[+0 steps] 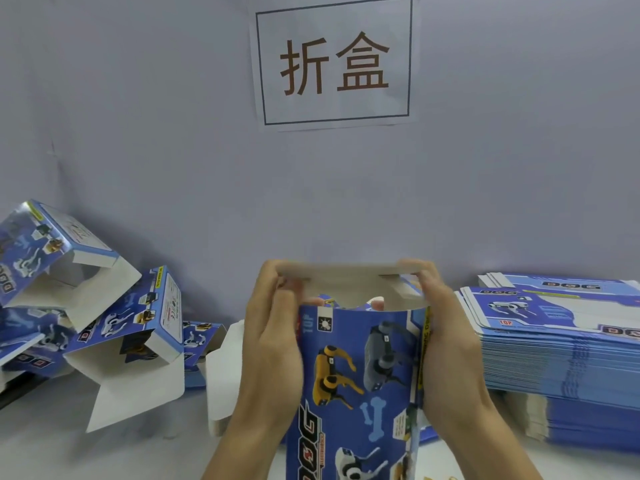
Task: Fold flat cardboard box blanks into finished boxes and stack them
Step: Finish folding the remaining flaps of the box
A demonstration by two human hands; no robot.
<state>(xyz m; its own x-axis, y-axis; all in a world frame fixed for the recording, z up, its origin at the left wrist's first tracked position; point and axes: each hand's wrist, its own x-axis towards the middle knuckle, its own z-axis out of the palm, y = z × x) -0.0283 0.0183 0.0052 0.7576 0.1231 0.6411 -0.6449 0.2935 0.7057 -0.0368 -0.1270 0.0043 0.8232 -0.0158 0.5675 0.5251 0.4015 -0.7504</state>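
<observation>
Both hands, left (273,341) and right (446,344), grip the box (360,375); its lower end is cut off.

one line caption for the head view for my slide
Both hands, left hand and right hand, fold the end flap of a blue box.

1. Two hands, the left hand (273,341) and the right hand (446,344), are gripping one box (360,375).
2. At least three folded boxes (128,320) are lying at left.
3. One stack of flat blanks (561,355) is sitting at right.
4. One paper sign (334,60) is hanging on the wall.
</observation>
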